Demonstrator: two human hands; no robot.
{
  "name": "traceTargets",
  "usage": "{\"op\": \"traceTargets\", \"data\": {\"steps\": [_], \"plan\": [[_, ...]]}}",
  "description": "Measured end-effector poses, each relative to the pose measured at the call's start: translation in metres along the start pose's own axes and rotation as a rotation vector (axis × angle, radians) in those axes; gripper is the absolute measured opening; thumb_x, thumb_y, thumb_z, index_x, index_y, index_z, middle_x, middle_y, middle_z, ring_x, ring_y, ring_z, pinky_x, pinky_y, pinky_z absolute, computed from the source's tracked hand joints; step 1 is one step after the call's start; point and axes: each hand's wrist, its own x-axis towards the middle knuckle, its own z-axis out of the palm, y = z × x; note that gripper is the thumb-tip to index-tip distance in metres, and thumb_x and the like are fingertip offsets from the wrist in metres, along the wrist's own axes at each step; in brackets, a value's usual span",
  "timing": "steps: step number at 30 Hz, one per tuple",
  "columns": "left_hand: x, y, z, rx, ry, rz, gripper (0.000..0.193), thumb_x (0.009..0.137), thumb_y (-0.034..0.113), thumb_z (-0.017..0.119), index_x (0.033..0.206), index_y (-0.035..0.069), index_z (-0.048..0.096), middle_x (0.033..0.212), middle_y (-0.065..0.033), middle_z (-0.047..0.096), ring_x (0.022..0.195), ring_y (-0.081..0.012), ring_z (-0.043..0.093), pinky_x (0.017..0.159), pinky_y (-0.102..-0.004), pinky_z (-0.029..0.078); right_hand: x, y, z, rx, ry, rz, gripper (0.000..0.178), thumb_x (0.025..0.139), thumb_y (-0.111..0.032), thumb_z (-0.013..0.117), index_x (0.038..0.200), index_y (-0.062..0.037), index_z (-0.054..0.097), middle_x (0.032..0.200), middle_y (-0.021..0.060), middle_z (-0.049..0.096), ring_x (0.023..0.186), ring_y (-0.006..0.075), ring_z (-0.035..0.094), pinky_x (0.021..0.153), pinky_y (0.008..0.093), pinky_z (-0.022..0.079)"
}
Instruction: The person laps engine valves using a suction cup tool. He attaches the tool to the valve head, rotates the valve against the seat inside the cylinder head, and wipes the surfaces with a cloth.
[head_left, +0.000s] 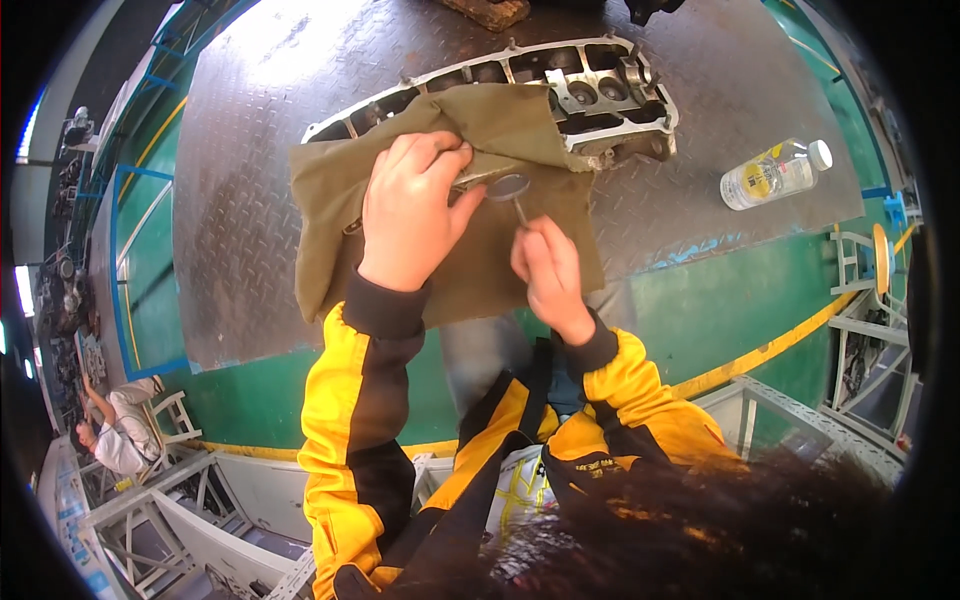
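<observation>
A metal engine cylinder head lies on the tread-plate table, partly covered by an olive-green cloth. The cloth drapes over the table's near edge. My left hand rests on the cloth, its fingers curled over a fold and its thumb reaching towards the right hand. Pinched by its stem in my right hand is an engine valve, its round flat head up beside the left thumb. Whatever lies beneath the cloth under my left hand is hidden.
A clear plastic bottle with a white cap lies on its side at the right of the metal table. A rusty brown piece sits at the far edge. Another person is at the far left. Grey metal frames stand behind me.
</observation>
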Motion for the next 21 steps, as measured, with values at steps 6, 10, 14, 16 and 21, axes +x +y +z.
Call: {"op": "traceTargets", "data": {"steps": [6, 10, 14, 16, 21], "plan": [[-0.003, 0.002, 0.001, 0.000, 0.009, -0.012, 0.040, 0.071, 0.015, 0.092, 0.105, 0.004, 0.074, 0.114, -0.0074, 0.072, 0.108, -0.0318, 0.066, 0.094, -0.0433, 0.053, -0.002, -0.002, 0.000, 0.093, -0.039, 0.069, 0.029, 0.116, -0.023, 0.045, 0.092, -0.0063, 0.045, 0.072, 0.0006, 0.041, 0.061, 0.0104, 0.036, 0.056, 0.0279, 0.029], [0.004, -0.003, 0.003, 0.004, 0.040, 0.010, 0.040, 0.071, 0.016, 0.092, 0.105, 0.004, 0.075, 0.114, -0.0071, 0.072, 0.108, -0.0313, 0.066, 0.094, -0.0430, 0.053, 0.005, 0.004, -0.001, 0.008, -0.067, -0.101, 0.028, 0.116, -0.022, 0.044, 0.094, -0.0062, 0.044, 0.072, 0.0004, 0.041, 0.062, 0.0097, 0.036, 0.056, 0.0268, 0.029], [-0.003, 0.001, 0.003, -0.013, 0.007, -0.031, 0.039, 0.071, 0.015, 0.091, 0.105, 0.004, 0.075, 0.114, -0.0071, 0.072, 0.108, -0.0311, 0.066, 0.094, -0.0429, 0.053, -0.010, 0.003, 0.000, 0.095, -0.038, 0.057, 0.027, 0.116, -0.025, 0.045, 0.096, -0.0064, 0.044, 0.071, 0.0007, 0.041, 0.062, 0.0103, 0.037, 0.057, 0.0266, 0.029], [0.003, -0.003, 0.003, 0.010, 0.040, 0.025, 0.040, 0.070, 0.013, 0.090, 0.106, 0.005, 0.075, 0.112, -0.0049, 0.070, 0.107, -0.0284, 0.065, 0.092, -0.0406, 0.052, -0.001, 0.005, 0.003, 0.072, -0.029, -0.112, 0.022, 0.112, -0.017, 0.050, 0.100, -0.0002, 0.056, 0.068, -0.0010, 0.051, 0.059, 0.0065, 0.042, 0.055, 0.0259, 0.034], [0.001, -0.003, 0.005, -0.006, 0.038, 0.013, 0.039, 0.069, 0.013, 0.090, 0.105, 0.006, 0.075, 0.112, -0.0048, 0.070, 0.106, -0.0285, 0.065, 0.090, -0.0409, 0.052, -0.008, 0.003, 0.007, 0.195, -0.004, 0.042, 0.022, 0.113, -0.019, 0.050, 0.101, -0.0011, 0.056, 0.068, -0.0010, 0.051, 0.059, 0.0069, 0.042, 0.055, 0.0261, 0.034]]}}
